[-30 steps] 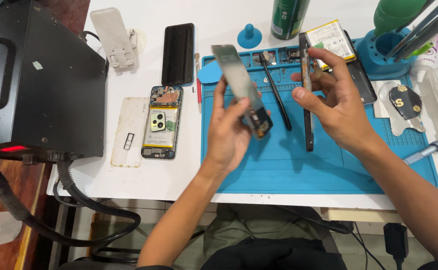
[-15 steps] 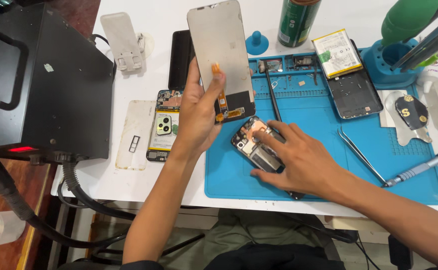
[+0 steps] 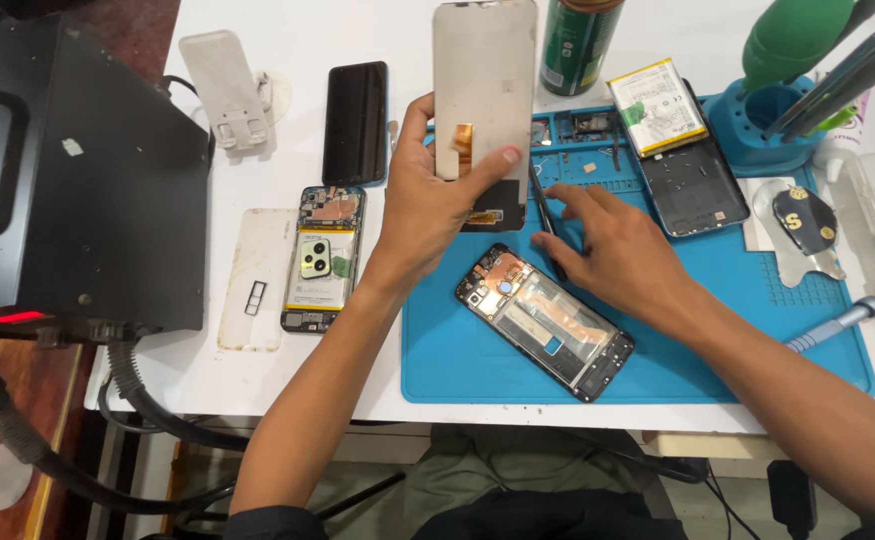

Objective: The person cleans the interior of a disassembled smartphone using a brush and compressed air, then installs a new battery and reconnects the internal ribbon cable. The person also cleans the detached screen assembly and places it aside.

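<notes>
The left hand (image 3: 433, 205) grips a detached phone screen panel (image 3: 485, 100), back side up, above the blue work mat (image 3: 658, 350). The right hand (image 3: 613, 250) pinches black tweezers (image 3: 546, 215) beside an opened phone frame (image 3: 546, 320) lying on the mat.

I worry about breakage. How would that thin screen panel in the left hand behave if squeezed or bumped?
The screen panel looks thin and flat, so probably light but fragile. The left hand pinches only its lower end, so it might flex or slip.
</notes>
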